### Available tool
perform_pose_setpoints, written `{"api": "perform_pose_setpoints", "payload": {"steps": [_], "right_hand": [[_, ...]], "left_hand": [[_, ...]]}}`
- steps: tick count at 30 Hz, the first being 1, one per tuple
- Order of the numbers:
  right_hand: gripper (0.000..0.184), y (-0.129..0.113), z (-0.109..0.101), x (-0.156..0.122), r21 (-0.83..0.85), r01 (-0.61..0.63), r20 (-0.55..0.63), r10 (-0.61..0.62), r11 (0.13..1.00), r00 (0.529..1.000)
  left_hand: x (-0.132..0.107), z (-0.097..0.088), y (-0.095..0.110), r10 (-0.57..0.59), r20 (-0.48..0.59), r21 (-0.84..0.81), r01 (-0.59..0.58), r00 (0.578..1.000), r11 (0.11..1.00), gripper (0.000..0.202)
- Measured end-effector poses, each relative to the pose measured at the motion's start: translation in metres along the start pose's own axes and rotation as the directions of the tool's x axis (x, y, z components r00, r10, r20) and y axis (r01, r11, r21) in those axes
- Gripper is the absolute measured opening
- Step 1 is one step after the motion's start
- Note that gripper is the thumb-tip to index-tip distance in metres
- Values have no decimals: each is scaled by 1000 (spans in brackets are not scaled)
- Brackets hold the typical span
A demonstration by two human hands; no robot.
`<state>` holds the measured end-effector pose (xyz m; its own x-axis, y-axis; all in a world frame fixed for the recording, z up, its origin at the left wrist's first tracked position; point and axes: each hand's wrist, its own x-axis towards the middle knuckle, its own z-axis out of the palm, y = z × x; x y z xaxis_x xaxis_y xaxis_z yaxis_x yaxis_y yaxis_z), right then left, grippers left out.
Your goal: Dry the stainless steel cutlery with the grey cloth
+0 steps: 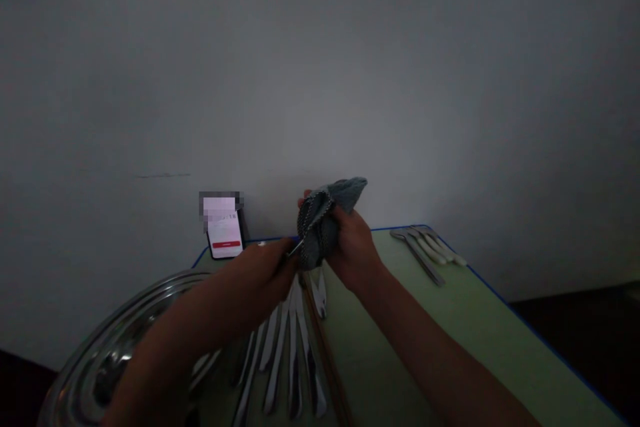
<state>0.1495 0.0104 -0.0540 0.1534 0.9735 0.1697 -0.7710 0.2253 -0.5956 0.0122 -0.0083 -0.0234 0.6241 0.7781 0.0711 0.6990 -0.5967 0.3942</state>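
Observation:
My right hand (354, 247) is closed around a bunched grey cloth (325, 217), held up above the far end of the green table (450, 333). My left hand (270, 270) pinches the end of a thin metal utensil (295, 248) whose other end is buried in the cloth. Below the hands, several pieces of cutlery (290, 353) lie side by side on the table.
A large shiny metal tray (100, 353) sits at the near left. A phone (224, 230) with a lit screen leans against the wall at the back left. A few utensils with pale handles (430, 247) lie at the back right. A plain wall stands behind.

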Motion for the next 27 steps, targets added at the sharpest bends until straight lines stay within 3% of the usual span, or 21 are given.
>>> {"api": "perform_pose_setpoints", "payload": {"steps": [3,5,10,13,16,18,20,25,27], "right_hand": [[27,-9,-1,0,-28,22,31,-21,999,999],[33,-14,-3,0,-90,18,32,-15,996,999],[25,-29,-13,1,-340,-78,-1,83,937,997],[19,-41,-21,4,-481,19,76,20,877,997],[29,-53,-28,6,-580,169,179,-78,797,981],[40,-60,-32,6,-596,214,181,-131,774,975],[38,-63,-33,5,-627,252,177,-180,737,968],[23,-64,-31,1,-775,434,302,-335,459,893],[25,-64,-29,-3,-823,477,400,-282,309,872]], "left_hand": [[-10,-12,-3,-5,39,-25,6,999,1000,33],[-14,-20,-3,-43,-20,-23,43,999,999,33],[-21,-37,-3,-153,-222,-30,150,963,988,35],[-26,-41,-4,-226,-274,-50,221,935,974,39],[-28,-42,-6,-261,-300,-73,250,918,965,40],[-28,-42,-7,-259,-306,-85,244,916,966,42],[-28,-42,-7,-249,-307,-88,233,919,968,42],[-27,-40,-1,-176,-305,-68,163,936,984,34],[-27,-38,-2,-135,-296,-60,123,946,991,31]]}}
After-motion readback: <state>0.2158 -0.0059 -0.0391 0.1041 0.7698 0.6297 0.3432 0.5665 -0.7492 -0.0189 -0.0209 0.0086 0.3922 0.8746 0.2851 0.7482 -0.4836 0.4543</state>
